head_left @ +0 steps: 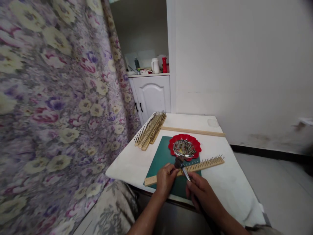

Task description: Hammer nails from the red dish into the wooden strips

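My right hand (198, 187) is wrapped round the handle of a hammer (186, 173) with a dark head and a shiny metal neck. The hammer's head is over a pale wooden strip (150, 180), close to the fingertips of my left hand (166, 178). Those fingers are pinched together on the strip; whatever is between them is hidden. Rows of nails stand up from the strip's right part, some of them leaning. Beneath it lies a green mat (156, 158). A red scalloped bowl (172, 138) full of loose nails sits just behind the strip.
Several nail-studded strips (144, 143) lie at the table's back left. A bare wooden strip (195, 131) crosses the white-covered table (234, 182) behind the bowl. A floral curtain (73, 114) hangs at left; a white cabinet (154, 98) stands beyond the table.
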`<state>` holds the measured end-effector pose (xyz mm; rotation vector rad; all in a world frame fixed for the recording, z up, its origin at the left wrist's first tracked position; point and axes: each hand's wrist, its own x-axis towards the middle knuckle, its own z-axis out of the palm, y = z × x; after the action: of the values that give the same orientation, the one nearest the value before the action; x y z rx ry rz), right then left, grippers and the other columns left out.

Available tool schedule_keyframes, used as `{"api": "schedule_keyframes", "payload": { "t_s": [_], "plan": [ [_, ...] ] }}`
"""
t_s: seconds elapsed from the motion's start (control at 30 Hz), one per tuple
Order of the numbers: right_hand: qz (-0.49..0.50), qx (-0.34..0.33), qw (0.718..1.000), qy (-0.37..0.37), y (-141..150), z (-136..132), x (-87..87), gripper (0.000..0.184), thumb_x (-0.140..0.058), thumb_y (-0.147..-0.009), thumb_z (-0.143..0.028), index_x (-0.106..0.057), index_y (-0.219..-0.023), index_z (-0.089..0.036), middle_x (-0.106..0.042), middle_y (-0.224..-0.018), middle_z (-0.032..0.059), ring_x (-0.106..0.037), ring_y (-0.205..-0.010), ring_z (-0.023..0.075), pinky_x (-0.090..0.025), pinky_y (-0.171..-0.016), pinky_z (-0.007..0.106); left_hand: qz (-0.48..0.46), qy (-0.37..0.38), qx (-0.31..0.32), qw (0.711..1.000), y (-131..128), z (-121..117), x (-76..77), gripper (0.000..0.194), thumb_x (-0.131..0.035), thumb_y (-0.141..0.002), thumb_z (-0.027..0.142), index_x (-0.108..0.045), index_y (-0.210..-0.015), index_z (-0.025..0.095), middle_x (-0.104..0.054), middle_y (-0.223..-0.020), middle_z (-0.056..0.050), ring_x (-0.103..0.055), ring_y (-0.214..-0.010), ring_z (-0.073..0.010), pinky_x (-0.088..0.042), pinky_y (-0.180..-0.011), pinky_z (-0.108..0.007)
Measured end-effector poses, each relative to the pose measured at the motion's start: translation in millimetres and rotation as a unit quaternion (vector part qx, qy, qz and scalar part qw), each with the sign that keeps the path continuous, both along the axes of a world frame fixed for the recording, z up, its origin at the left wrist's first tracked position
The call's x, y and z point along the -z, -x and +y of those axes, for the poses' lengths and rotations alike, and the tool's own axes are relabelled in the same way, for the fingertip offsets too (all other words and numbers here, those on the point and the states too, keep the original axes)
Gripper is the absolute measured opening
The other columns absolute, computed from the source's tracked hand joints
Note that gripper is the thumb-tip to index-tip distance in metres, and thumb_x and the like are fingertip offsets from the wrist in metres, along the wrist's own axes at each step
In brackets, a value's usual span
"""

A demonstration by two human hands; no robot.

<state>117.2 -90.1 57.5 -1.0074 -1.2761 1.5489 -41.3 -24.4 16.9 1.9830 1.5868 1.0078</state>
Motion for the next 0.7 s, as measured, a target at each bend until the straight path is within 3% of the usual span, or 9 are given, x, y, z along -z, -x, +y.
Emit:
{"api": "schedule_keyframes", "payload": {
  "t_s": [0.27,0.43,0.53,0.7],
  "plan": [
    [0.066,0.080,0.995,0.009,-10.6,4.0,-6.2,0.034,-0.056,-0.083,-0.043,-0.050,-0.105,-0.018,-0.057,-0.060,-0.0065,-0.038,-0.025,0.0022,-0.022,-0.025,0.013,-0.054,0.011,0.047,0.997,9.3,2.1,-7.7,0.015,-0.054,-0.076,0.021,-0.068,-0.080,0.019,-0.063,-0.076,-0.002,-0.058,-0.072,-0.0154,-0.041,-0.066,-0.023],
    [0.104,0.167,0.981,-0.005,-22.9,10.8,-11.2,0.031,-0.060,-0.080,-0.043,-0.052,-0.097,-0.018,-0.056,-0.060,-0.0064,-0.039,-0.029,0.0029,-0.029,-0.026,0.013,-0.080,0.008,0.021,0.997,17.2,19.1,-21.7,0.015,-0.052,-0.078,0.025,-0.065,-0.081,0.018,-0.063,-0.074,-0.001,-0.057,-0.068,-0.0147,-0.041,-0.063,-0.023],
    [0.114,0.183,0.976,-0.011,-27.5,13.8,-13.2,0.029,-0.060,-0.080,-0.043,-0.052,-0.094,-0.018,-0.055,-0.059,-0.0066,-0.038,-0.029,0.0033,-0.030,-0.027,0.014,-0.028,-0.014,0.044,0.999,8.3,42.6,-36.0,0.017,-0.050,-0.080,0.027,-0.063,-0.077,0.017,-0.064,-0.071,0.000,-0.057,-0.066,-0.0142,-0.039,-0.061,-0.022],
    [0.127,0.187,0.974,-0.008,-30.2,15.6,-14.5,0.033,-0.061,-0.078,-0.043,-0.051,-0.097,-0.018,-0.056,-0.060,-0.0066,-0.038,-0.028,0.0031,-0.029,-0.026,0.014,0.175,0.022,0.045,0.983,-31.4,88.4,-53.9,0.017,-0.049,-0.081,0.026,-0.065,-0.081,0.018,-0.068,-0.079,-0.004,-0.060,-0.075,-0.0175,-0.039,-0.066,-0.025]
  ]
}}
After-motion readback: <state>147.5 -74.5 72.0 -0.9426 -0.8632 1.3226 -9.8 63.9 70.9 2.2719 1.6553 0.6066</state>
